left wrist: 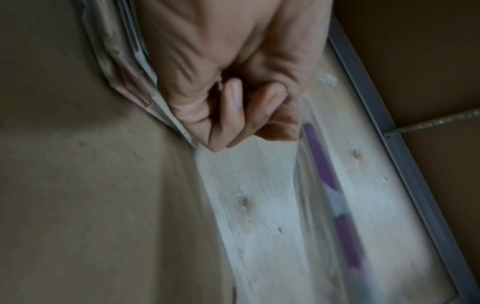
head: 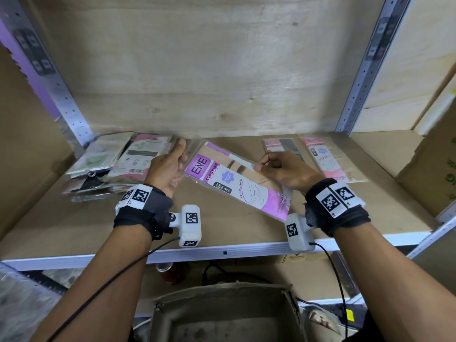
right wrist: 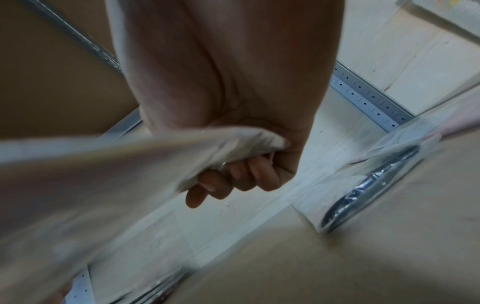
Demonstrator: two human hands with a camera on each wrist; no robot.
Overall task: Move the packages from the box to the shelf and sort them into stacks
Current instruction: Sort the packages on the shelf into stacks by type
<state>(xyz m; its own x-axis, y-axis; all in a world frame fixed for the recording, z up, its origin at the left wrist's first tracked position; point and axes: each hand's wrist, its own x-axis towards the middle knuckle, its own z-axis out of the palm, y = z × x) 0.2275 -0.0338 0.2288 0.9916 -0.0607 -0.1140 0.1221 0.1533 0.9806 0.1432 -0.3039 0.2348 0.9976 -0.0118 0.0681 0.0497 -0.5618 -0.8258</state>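
A purple "ENE stocking" package [head: 237, 183] hangs tilted just above the brown shelf board [head: 86, 225]. My right hand [head: 283, 169] pinches its upper long edge; the right wrist view shows thumb and curled fingers [right wrist: 241, 174] closed on the pale package [right wrist: 103, 164]. My left hand [head: 170, 169] is at its left end, fingers [left wrist: 233, 115] curled and thumb against the clear wrapper [left wrist: 324, 174]. A loose pile of packages [head: 118, 164] [left wrist: 124, 67] lies just left of that hand. The open cardboard box [head: 222, 290] stands below the shelf; I see no packages in the part that shows.
Two pink stocking packages [head: 330, 161] [head: 281, 144] lie at the back right of the shelf. A large carton [head: 434, 169] stands at the right end. Metal uprights [head: 69, 104] [head: 362, 77] frame the bay. A can [head: 165, 270] sits below the shelf.
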